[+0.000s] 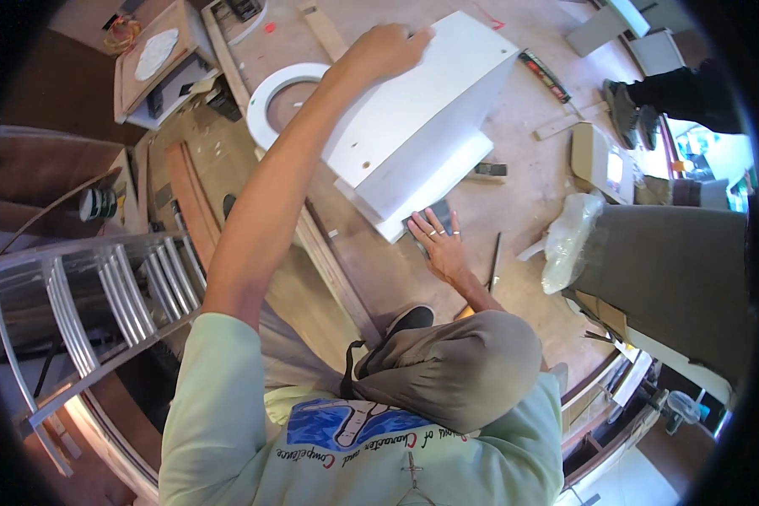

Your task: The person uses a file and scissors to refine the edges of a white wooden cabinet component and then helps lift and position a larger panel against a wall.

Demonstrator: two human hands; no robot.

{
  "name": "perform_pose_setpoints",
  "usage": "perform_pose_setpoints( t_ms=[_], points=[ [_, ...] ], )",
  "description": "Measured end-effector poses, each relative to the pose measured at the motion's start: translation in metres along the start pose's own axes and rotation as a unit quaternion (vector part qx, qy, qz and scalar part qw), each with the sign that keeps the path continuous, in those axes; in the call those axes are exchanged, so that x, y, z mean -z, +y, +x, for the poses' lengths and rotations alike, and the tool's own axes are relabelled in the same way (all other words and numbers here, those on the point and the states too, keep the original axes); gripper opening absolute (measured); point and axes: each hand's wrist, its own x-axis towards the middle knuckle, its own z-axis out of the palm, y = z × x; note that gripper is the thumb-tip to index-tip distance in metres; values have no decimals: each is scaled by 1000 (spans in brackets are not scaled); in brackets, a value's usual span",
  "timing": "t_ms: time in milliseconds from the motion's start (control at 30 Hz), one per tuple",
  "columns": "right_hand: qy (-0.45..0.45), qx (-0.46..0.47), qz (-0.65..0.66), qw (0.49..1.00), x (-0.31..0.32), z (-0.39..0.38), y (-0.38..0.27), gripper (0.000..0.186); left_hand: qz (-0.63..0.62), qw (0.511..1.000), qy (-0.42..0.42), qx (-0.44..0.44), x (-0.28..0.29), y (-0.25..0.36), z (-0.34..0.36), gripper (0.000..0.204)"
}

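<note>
First, upper left of centre: white ring [260,108], flat, left of the white box [426,101]. Next, upper centre: left hand [388,52], fingers bent at the box's upper-left edge; whether pinching, cannot tell. Then the box itself, upper centre, lying between the hands, long axis slanting from lower left to upper right. Last, centre: right hand [440,249], nearer the wearer, fingers spread over a dark sheet [443,209] at the box's lower ledge.

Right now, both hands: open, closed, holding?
Left hand: curled at the white box's far edge; grip unclear.
Right hand: open, spread on a dark sheet.
</note>
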Motion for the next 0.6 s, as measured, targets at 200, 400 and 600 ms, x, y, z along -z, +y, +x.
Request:
perform_pose_setpoints(
  t_ms=[200,400,600],
  points=[
    [41,-194,98,975,25,-16,28,51,60,977,109,-173,-12,-63,10,36],
    [116,-287,215,926,152,-36,52,54,2,998,56,-29,-9,-21,-6,53],
    [256,-158,219,928,259,-28,34,60,-24,997,65,-42,-3,-1,-18,54]
  ],
)
